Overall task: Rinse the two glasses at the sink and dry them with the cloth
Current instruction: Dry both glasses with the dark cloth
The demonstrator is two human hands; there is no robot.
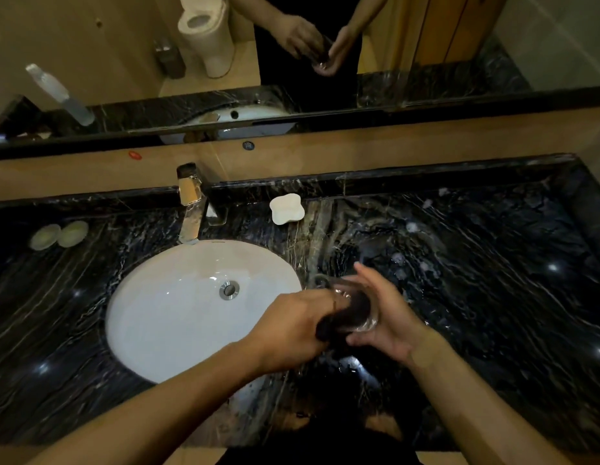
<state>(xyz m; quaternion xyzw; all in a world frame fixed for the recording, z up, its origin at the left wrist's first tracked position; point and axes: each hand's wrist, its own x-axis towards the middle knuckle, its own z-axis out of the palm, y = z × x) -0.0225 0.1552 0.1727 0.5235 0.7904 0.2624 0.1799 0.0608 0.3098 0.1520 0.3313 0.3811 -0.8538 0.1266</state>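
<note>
A clear glass (362, 313) lies on its side between my hands, above the dark counter just right of the sink (177, 317). My right hand (385, 317) cradles the glass from the right, fingers curled around its wall. My left hand (291, 330) grips a dark cloth (335, 322) and pushes it into the mouth of the glass. A second glass (322, 281) appears to stand on the counter just behind them, mostly hidden. The faucet (191, 209) is not running.
A white soap dish (286, 209) sits behind the sink on the black marble counter (493, 280). Two pale round lids (58, 234) lie at the left. A mirror (291, 62) runs along the back wall.
</note>
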